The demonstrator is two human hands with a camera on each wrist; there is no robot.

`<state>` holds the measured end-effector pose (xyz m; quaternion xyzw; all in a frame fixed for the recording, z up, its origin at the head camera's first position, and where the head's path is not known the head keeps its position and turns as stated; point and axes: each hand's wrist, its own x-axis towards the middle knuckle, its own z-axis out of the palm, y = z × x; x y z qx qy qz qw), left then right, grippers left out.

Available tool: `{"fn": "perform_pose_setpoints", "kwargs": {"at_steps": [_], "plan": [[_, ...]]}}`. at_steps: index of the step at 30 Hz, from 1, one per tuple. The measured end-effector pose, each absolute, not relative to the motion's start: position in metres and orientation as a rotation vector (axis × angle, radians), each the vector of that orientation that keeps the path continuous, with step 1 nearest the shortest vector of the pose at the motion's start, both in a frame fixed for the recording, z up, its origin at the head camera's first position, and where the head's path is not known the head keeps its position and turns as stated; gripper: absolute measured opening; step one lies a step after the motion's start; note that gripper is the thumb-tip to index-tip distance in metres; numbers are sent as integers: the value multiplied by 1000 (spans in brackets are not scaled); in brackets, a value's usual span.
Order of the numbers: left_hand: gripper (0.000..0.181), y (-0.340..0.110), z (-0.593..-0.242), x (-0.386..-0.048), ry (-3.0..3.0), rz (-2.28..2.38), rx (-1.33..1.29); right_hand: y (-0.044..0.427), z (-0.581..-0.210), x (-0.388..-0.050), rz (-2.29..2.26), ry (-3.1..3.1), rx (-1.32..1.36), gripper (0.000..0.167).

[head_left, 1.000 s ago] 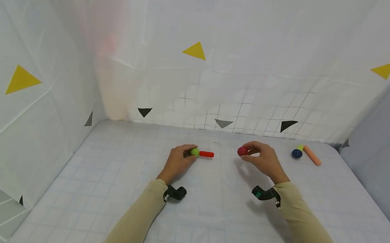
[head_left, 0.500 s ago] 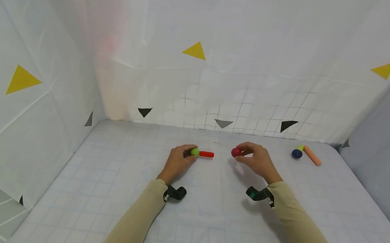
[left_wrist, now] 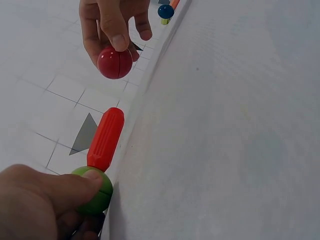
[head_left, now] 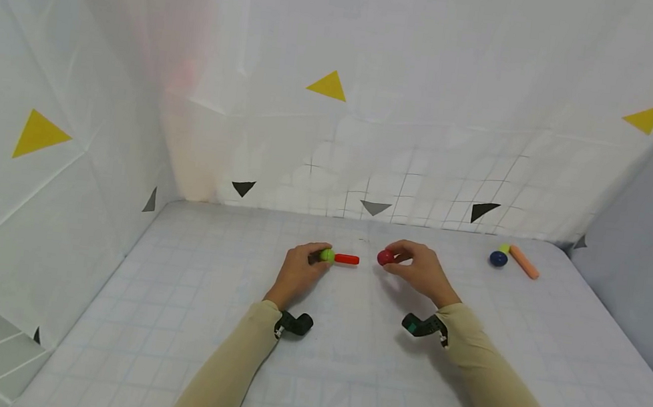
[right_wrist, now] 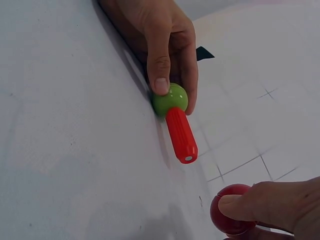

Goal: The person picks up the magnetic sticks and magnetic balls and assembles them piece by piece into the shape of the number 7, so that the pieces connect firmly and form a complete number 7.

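**Red ball point(head_left: 385, 258) drew nearer to the red rod point(head_left: 347, 259)**

From where I stood, the right hand point(head_left: 420, 268) had come left across the counter point(head_left: 342, 380) over the last second, bringing the red ball toward the rod's free end; a gap remained between them. Its thumb and fingers pinched the ball above the surface. The left hand point(head_left: 297, 269) had kept its place, pinching the green ball point(head_left: 328, 255), which touched the rod's left end. At the far right, the navy ball point(head_left: 498, 259), a yellow-green piece point(head_left: 505, 248) and an orange rod point(head_left: 524, 262) lay as before, close together.

The right wrist camera caught a pale disc point(right_wrist: 188, 158) in the red rod's end, hidden from the head camera; the left wrist camera caught a thin seam down the red ball. Yellow triangles point(head_left: 329, 85), black triangles point(head_left: 243, 188) and thin grid lines marked the white cloth point(head_left: 438, 75) at the far side.
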<state>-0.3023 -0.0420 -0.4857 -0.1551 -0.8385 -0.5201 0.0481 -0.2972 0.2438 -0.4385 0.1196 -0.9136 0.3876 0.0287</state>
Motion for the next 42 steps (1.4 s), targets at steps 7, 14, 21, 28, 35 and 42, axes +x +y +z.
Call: {"fn": "perform_pose_setpoints", "kwargs": {"at_steps": [7, 14, 21, 28, 35, 42], "plan": [[38, -42, -485, -303, -2554, -1589, -452, 239, -441, -299, 1210, -2817, 398, 34], [38, -42, -486, -304, -2543, -1606, -443, 235, -444, -301, 1236, -2824, 414, 34], [38, -42, -486, -303, -2549, -1580, -449, 229, -448, -302, 1216, -2826, 423, 31], [38, -42, -486, -304, -2549, -1568, -455, 224, -445, -301, 1221, -2820, 444, 31], [38, -42, -488, -306, -2547, -1566, -460, 221, -448, -303, 1215, -2813, 466, 31], [37, -42, -487, -305, -2544, -1568, -456, 217, -453, -307, 1197, -2838, 451, 32]]}}
